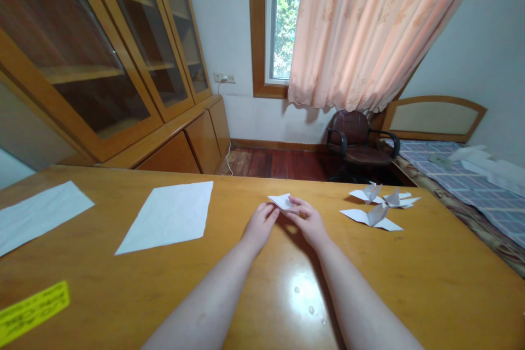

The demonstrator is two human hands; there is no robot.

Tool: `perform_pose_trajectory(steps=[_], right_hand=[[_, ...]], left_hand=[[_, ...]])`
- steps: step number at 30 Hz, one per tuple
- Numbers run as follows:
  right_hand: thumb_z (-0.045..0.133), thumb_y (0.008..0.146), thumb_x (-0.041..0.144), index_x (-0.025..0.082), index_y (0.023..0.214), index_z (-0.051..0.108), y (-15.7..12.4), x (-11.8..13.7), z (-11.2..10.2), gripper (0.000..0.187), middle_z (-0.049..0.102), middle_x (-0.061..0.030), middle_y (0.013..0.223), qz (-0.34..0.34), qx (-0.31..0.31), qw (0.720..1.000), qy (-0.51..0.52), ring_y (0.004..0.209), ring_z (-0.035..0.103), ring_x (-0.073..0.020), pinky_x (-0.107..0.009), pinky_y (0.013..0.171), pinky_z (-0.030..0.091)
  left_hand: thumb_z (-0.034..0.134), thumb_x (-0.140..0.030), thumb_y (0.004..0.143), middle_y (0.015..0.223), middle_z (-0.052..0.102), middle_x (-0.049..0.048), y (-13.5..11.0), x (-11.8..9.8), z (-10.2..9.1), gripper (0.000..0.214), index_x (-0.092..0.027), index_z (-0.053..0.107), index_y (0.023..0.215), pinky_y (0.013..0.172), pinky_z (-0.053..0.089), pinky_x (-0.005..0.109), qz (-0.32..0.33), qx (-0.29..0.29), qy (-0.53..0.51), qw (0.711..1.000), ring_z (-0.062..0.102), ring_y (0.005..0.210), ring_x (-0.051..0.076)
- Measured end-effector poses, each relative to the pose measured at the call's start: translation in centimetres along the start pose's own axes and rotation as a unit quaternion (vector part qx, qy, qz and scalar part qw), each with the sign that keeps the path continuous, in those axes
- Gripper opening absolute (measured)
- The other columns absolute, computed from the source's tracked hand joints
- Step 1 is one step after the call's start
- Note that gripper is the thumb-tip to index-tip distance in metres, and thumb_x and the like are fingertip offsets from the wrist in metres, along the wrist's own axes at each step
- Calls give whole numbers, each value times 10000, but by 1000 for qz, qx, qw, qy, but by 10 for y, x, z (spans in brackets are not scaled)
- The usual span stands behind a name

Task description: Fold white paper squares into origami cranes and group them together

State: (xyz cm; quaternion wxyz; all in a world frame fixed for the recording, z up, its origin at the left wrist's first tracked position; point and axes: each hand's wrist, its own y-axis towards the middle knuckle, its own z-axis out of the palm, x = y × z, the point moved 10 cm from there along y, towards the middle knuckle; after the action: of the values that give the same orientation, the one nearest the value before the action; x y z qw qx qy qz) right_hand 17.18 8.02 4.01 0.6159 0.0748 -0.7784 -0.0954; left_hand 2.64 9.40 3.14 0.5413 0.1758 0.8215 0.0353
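Observation:
A small folded piece of white paper [281, 201] is held between both hands, just above the wooden table [197, 295]. My left hand [261, 224] pinches its near left edge, fingers closed. My right hand [308, 222] grips the right side, with the thumb below and fingers bent over the paper. The exact folds are partly covered by the fingers. To the right on the table stand several folded paper cranes [372, 217], grouped close together with their wings spread.
Two flat white sheets lie on the left: a nearer-centre sheet [170, 216] and a far-left sheet [45, 216]. A yellow label with writing [35, 311] is at the lower left. Beyond the table are a glass-door cabinet [151, 93], an office chair [361, 139] and a bed [463, 175].

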Motion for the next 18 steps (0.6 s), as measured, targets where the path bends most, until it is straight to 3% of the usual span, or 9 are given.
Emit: perform_pose_trajectory(steps=[4, 8, 13, 18], right_hand=[[670, 718, 374, 226, 795, 734, -1, 1, 7, 179, 577, -100, 1229, -10, 34, 999, -6, 1149, 515, -243, -417, 1016, 341], [644, 750, 379, 226, 826, 726, -4, 7, 11, 190, 590, -101, 1215, -35, 58, 998, -13, 1145, 521, -241, -419, 1009, 349], [582, 795, 408, 215, 769, 714, -4, 10, 1, 235, 645, -95, 1114, -40, 13, 999, -9, 1071, 567, -242, -413, 970, 384], [567, 809, 367, 224, 798, 711, -5, 18, 4, 203, 661, -88, 1043, -76, 28, 996, -38, 1022, 585, -232, -416, 954, 402]], left_hand=[[427, -399, 890, 1193, 586, 93, -4, -14, 14, 387, -173, 568, 1170, 993, 372, 370, 22, 56, -138, 989, 515, 1121, 223], [523, -358, 849, 1240, 565, 104, -5, -10, 24, 421, -167, 503, 1224, 978, 394, 375, -17, 80, -248, 965, 531, 1121, 230], [493, -359, 868, 1219, 579, 86, -5, -7, 20, 365, -175, 527, 1182, 1004, 366, 371, -19, 64, -238, 969, 514, 1141, 223], [439, -443, 883, 1277, 539, 84, -8, -11, 19, 446, -178, 480, 1241, 1035, 331, 372, -19, 76, -254, 964, 475, 1191, 229]])
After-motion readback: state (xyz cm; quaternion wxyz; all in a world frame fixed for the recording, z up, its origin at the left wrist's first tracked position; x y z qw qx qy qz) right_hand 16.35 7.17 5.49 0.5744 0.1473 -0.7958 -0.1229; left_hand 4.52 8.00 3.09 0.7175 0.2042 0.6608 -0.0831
